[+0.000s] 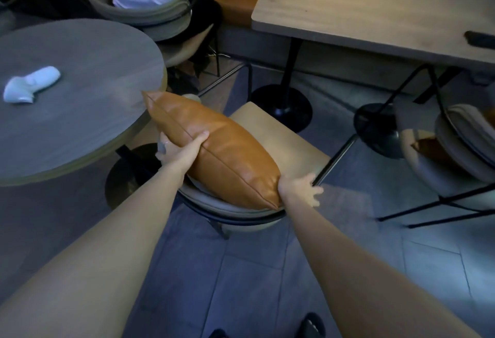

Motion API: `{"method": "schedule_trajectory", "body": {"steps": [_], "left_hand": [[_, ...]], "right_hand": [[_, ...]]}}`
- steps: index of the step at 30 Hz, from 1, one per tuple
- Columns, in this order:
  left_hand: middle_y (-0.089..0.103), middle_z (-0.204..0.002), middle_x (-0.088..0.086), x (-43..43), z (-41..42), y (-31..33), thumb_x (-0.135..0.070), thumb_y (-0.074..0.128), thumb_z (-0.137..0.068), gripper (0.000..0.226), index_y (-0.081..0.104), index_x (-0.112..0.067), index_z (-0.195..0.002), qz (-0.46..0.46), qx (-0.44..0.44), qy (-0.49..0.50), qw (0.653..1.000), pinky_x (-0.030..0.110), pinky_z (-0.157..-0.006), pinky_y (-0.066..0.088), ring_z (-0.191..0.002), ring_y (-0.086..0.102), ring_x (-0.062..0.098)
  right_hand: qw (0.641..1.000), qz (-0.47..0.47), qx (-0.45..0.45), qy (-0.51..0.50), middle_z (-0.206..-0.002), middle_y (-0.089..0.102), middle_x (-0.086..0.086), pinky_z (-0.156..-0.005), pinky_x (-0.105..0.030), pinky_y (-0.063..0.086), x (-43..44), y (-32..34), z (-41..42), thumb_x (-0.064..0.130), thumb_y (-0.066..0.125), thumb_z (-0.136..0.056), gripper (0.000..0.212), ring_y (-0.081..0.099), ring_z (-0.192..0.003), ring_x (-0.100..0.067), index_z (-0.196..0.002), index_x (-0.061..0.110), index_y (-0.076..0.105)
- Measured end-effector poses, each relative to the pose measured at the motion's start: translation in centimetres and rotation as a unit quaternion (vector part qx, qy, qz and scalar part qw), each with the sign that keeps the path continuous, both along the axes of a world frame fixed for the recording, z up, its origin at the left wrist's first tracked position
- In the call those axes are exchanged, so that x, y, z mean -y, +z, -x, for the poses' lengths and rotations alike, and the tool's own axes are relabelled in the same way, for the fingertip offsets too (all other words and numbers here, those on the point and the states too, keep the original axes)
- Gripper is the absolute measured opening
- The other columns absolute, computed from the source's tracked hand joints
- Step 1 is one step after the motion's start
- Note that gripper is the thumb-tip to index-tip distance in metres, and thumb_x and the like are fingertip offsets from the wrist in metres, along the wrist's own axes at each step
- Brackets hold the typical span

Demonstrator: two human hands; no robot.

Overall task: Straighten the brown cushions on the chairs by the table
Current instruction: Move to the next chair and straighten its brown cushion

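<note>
Both hands clasp one brown cushion [214,147] on its chair [281,134]: left grip [184,150] pinching its seam, right grip [300,190] its corner; another cushion [428,147] at three o'clock looks unstraightened.

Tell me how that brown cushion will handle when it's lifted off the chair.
The brown cushion looks soft: the left hand dents its top edge. It is probably light, being plump. Its smooth, leather-like cover may slip, so the right hand holding its corner helps.

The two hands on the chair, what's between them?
Head view: the brown cushion spans between left hand and right hand.
</note>
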State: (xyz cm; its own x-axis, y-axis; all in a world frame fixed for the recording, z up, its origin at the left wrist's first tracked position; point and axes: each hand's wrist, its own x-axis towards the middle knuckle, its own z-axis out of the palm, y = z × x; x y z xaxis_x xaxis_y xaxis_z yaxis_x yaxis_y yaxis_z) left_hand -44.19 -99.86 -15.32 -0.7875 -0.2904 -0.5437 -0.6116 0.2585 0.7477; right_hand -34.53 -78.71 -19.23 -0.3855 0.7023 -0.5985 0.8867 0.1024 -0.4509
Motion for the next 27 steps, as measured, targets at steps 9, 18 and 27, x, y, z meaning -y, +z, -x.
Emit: {"method": "schedule_trajectory", "body": {"steps": [9, 18, 27], "left_hand": [[0.007, -0.166, 0.014, -1.5, 1.0, -0.3, -0.065, 0.078, -0.071, 0.126, -0.005, -0.032, -0.16, 0.002, 0.003, -0.005, 1.0, 0.051, -0.114, 0.029, -0.145, 0.028, 0.038], [0.016, -0.163, 0.017, -8.1, 4.6, -1.7, -0.075, 0.076, -0.065, 0.131, -0.002, -0.029, -0.161, 0.02, 0.006, 0.014, 1.0, 0.049, -0.115, 0.033, -0.141, 0.033, 0.038], [0.023, -0.16, 0.02, -16.0, 7.3, -1.5, -0.086, 0.073, -0.046, 0.151, -0.007, -0.026, -0.159, 0.022, 0.062, 0.018, 0.998, 0.066, -0.103, 0.042, -0.137, 0.038, 0.045]], "right_hand": [[0.998, 0.01, -0.029, 0.056, -0.135, 0.05, -0.03, -0.091, -0.041, 0.044, -3.2, -2.1, 1.1, 0.031, 0.064, -0.093, 0.06, 0.052, -0.123, -0.044, -0.134, 0.003, 0.029], [0.985, -0.011, -0.037, 0.165, -0.123, 0.056, -0.02, -0.089, -0.055, 0.056, -12.5, -2.1, 7.7, 0.04, 0.068, -0.089, 0.073, 0.056, -0.106, -0.038, -0.137, 0.005, 0.025], [0.975, -0.01, -0.022, 0.22, -0.143, 0.043, -0.026, -0.037, -0.04, 0.05, -23.0, -1.4, 13.6, 0.033, 0.077, -0.087, 0.093, 0.06, -0.111, -0.046, -0.153, 0.007, 0.016]]}}
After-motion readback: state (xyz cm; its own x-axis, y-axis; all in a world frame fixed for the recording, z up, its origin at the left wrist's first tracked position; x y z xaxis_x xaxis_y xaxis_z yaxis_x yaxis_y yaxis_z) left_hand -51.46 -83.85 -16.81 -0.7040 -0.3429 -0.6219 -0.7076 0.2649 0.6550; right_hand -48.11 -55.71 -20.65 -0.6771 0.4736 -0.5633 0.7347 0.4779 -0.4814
